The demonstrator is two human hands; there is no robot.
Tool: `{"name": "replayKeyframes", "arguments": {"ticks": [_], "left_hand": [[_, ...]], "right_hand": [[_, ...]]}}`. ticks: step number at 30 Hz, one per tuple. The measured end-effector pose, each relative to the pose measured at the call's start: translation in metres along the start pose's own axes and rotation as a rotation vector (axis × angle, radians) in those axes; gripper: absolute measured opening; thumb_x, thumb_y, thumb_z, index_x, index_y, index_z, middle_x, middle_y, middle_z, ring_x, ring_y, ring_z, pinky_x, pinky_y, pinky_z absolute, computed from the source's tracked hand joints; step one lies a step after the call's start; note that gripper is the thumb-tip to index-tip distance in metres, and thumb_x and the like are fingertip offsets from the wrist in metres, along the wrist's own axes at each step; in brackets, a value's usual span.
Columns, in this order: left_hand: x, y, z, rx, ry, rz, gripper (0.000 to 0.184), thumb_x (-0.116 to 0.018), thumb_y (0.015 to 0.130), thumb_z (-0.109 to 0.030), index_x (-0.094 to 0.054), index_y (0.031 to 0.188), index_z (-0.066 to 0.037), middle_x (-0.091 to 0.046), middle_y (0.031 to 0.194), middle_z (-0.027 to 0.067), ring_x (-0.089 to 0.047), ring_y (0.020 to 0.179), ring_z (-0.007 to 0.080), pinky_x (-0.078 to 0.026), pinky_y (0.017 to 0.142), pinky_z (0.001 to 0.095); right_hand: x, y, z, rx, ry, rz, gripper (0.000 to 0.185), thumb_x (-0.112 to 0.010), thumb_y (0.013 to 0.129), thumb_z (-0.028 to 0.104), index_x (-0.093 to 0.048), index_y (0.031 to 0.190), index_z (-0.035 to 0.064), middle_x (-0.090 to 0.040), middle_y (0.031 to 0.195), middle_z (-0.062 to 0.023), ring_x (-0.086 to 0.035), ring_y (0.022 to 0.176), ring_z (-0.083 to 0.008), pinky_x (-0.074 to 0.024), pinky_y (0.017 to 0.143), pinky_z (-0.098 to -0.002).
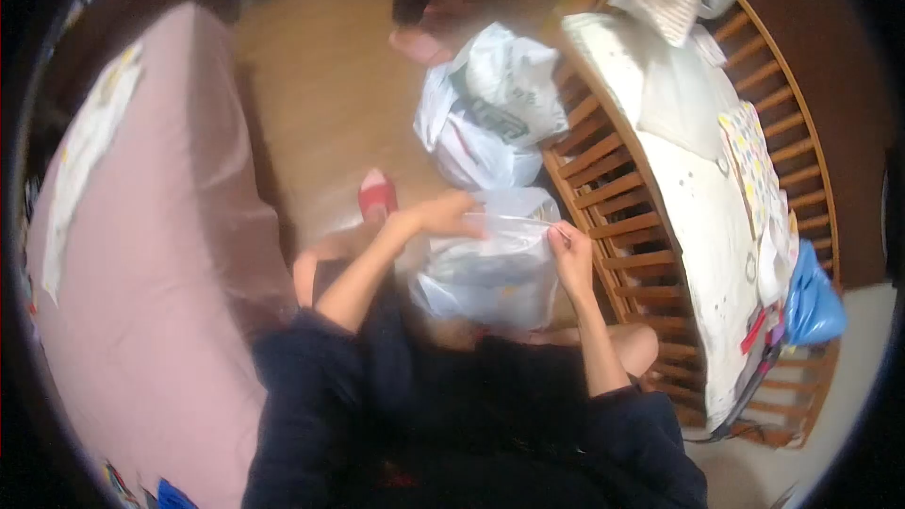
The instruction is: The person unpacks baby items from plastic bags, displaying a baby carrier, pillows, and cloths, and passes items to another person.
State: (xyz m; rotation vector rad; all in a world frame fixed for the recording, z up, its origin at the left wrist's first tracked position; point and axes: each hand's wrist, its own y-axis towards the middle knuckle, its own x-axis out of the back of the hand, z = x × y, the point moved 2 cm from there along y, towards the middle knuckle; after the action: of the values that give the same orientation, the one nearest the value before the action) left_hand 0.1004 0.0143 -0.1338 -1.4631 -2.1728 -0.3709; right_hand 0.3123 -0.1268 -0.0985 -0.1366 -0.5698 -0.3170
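A translucent white plastic bag [490, 283] stands on the floor between my legs, with blurred contents showing through it. My right hand [573, 254] pinches the bag's rim at its right side. Over the upper left of the same bag is my left hand [448, 217], smeared by motion, so its fingers are hard to make out. Just beyond, fuller white plastic bags [485, 146] rest on the floor, one with green print.
A bed with a pink cover [151, 226] lies to the left. On the right, a wooden slatted crib [622, 198] holds white bedding, cloths and a blue bag [814, 297]. Another person's foot [419, 45] is near the far bags.
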Motion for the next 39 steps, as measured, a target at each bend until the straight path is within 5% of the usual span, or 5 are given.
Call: {"name": "replayKeyframes", "arguments": {"ticks": [6, 13, 19, 23, 39], "left_hand": [[0.003, -0.033, -0.108, 0.019, -0.282, -0.190, 0.029, -0.065, 0.089, -0.026, -0.068, 0.097, 0.002, -0.066, 0.083, 0.0049, -0.059, 0.078, 0.0112, -0.048, 0.070, 0.0278], [0.008, -0.057, -0.176, 0.159, -0.239, -0.543, 0.010, -0.070, 0.082, -0.006, -0.069, 0.089, 0.002, -0.066, 0.078, 0.0042, -0.061, 0.068, 0.0115, -0.048, 0.064, 0.0225], [-0.022, -0.029, -0.226, 0.031, -0.414, -0.894, 0.005, -0.065, 0.083, -0.002, -0.069, 0.085, 0.001, -0.063, 0.070, 0.0020, -0.057, 0.063, 0.0102, -0.046, 0.061, 0.0232], [-0.039, -0.019, -0.240, -0.114, -0.142, -0.913, 0.007, -0.063, 0.084, -0.003, -0.066, 0.084, 0.004, -0.064, 0.073, 0.0038, -0.057, 0.067, 0.0096, -0.045, 0.062, 0.0228], [-0.032, -0.046, -0.280, -0.184, 0.016, -1.079, 0.004, -0.061, 0.077, 0.006, -0.064, 0.078, 0.004, -0.061, 0.068, 0.0063, -0.058, 0.067, 0.0131, -0.044, 0.063, 0.0247]], "right_hand": [[0.044, -0.029, 0.023, 0.048, 0.351, -0.130, 0.020, -0.059, 0.090, 0.011, -0.063, 0.094, -0.0076, -0.066, 0.084, -0.0055, -0.059, 0.078, -0.0115, -0.0466, 0.073, -0.0263], [0.098, -0.061, 0.036, 0.131, 0.627, -0.301, 0.017, -0.055, 0.093, 0.011, -0.063, 0.094, -0.0040, -0.063, 0.085, -0.0045, -0.057, 0.078, -0.0106, -0.0458, 0.072, -0.0244], [0.140, -0.101, 0.108, 0.342, 0.168, -0.632, 0.019, -0.063, 0.086, 0.011, -0.064, 0.102, 0.0004, -0.066, 0.100, -0.0086, -0.061, 0.094, -0.0229, -0.0463, 0.086, -0.0322], [0.115, -0.105, 0.134, 0.623, -0.036, -0.460, 0.021, -0.068, 0.081, 0.011, -0.065, 0.101, 0.0043, -0.065, 0.100, -0.0103, -0.060, 0.097, -0.0302, -0.0456, 0.087, -0.0359], [0.103, -0.127, 0.165, 0.634, 0.207, -0.351, 0.012, -0.069, 0.078, 0.013, -0.063, 0.085, 0.0048, -0.062, 0.080, -0.0083, -0.059, 0.077, -0.0274, -0.0439, 0.072, -0.0344]]}}
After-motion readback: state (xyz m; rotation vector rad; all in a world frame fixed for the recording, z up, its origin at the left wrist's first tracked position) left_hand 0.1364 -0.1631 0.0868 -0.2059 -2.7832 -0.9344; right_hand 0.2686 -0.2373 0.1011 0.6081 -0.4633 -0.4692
